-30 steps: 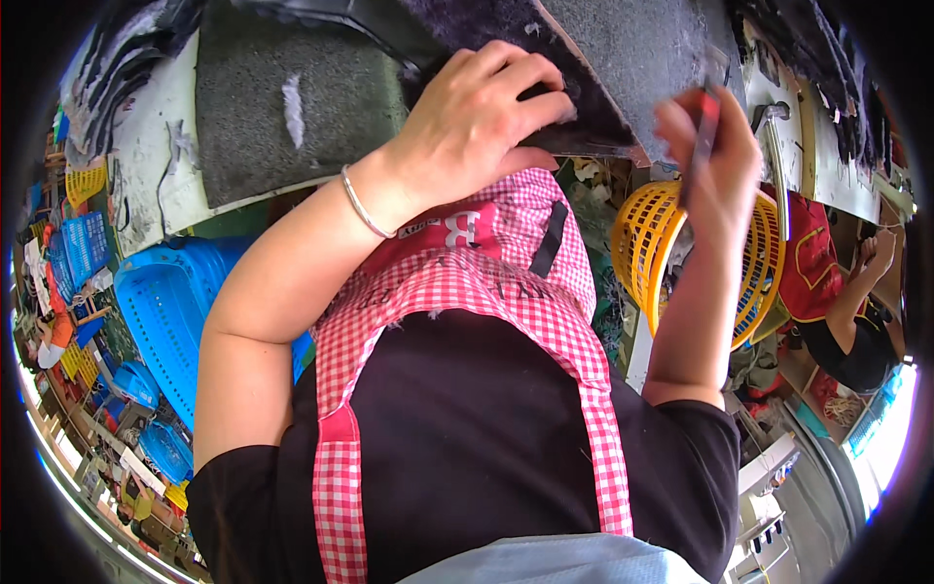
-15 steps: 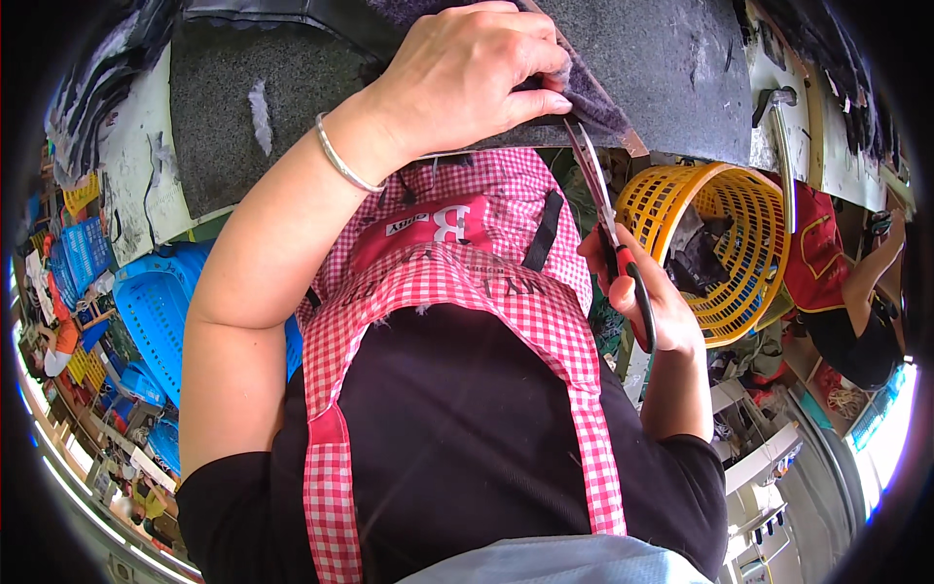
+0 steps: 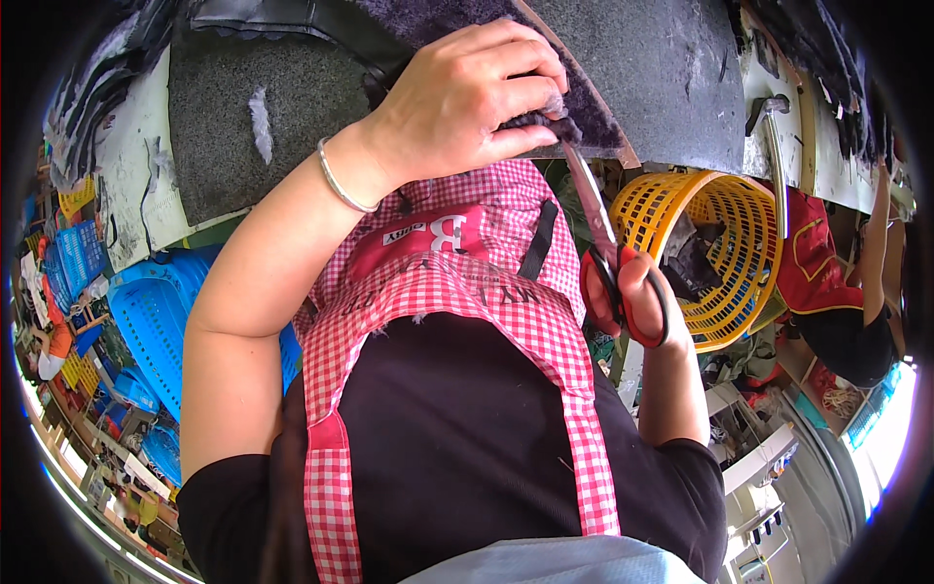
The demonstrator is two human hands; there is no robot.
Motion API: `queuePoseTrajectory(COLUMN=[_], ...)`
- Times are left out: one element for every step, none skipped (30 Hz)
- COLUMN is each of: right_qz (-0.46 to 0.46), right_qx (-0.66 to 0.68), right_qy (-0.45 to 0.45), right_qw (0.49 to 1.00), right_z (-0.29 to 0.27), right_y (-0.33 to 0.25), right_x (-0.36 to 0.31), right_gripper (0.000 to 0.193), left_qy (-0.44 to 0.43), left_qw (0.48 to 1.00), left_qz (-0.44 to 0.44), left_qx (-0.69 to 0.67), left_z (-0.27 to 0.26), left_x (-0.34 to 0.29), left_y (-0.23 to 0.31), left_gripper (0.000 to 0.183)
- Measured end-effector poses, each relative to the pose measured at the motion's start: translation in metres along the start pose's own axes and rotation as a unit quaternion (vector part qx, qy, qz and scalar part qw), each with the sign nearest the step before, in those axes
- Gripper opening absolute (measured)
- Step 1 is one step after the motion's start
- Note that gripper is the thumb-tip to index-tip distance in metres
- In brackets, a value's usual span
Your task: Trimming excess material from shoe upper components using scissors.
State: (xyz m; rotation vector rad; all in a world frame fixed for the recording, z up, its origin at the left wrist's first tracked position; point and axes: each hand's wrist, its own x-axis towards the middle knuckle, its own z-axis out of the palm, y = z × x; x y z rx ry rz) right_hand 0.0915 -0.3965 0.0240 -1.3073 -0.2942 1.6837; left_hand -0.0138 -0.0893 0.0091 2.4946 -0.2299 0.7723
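Observation:
My right hand [image 3: 634, 292] holds a pair of scissors [image 3: 591, 200] with red and black handles, its fingers in the loops. The blades look nearly closed, and their tips point up to the edge of a dark purple-grey fuzzy fabric [image 3: 595, 109] at the table's near edge. With thumb and fingers closed, my left hand [image 3: 477, 97] pinches a bunched bit of this fabric just left of the tips. The fingers partly hide the pinched part. A silver bangle [image 3: 342, 180] circles my left wrist.
The dark grey worktop [image 3: 219, 127] carries a tuft of pale fluff [image 3: 261, 125]. Below its edge, a yellow basket [image 3: 725, 263] with dark scraps lies tipped at right; a blue basket [image 3: 146, 311] stands at left. A metal bar [image 3: 775, 161] juts near the right edge. Another person [image 3: 837, 321] is at far right.
My left hand has shifted slightly down and left, gathering the fuzzy edge. The scissors' blades have come together, and their handles have turned so both loops show. The person at right has moved an arm.

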Motion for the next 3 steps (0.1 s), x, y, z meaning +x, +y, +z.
queuePoseTrajectory(right_qz=[-0.004, -0.009, -0.01], right_qx=[-0.099, -0.197, -0.199], right_qy=[0.05, 0.099, 0.096], right_qw=[0.994, 0.975, 0.975], right_z=[0.0023, 0.0038, 0.0031], right_y=[-0.0064, -0.0133, -0.0149], right_x=[-0.0038, -0.0068, -0.005], right_gripper=[0.085, 0.081, 0.081], left_qy=[-0.001, -0.001, -0.024], left_qw=[1.0, 1.0, 0.999], left_qz=[-0.006, -0.013, -0.018], left_qx=[-0.008, -0.016, -0.019], left_z=[0.0022, 0.0026, 0.0007], left_x=[-0.002, -0.0027, -0.0021], left_y=[-0.0011, -0.0017, -0.003], left_gripper=[0.023, 0.022, 0.018])
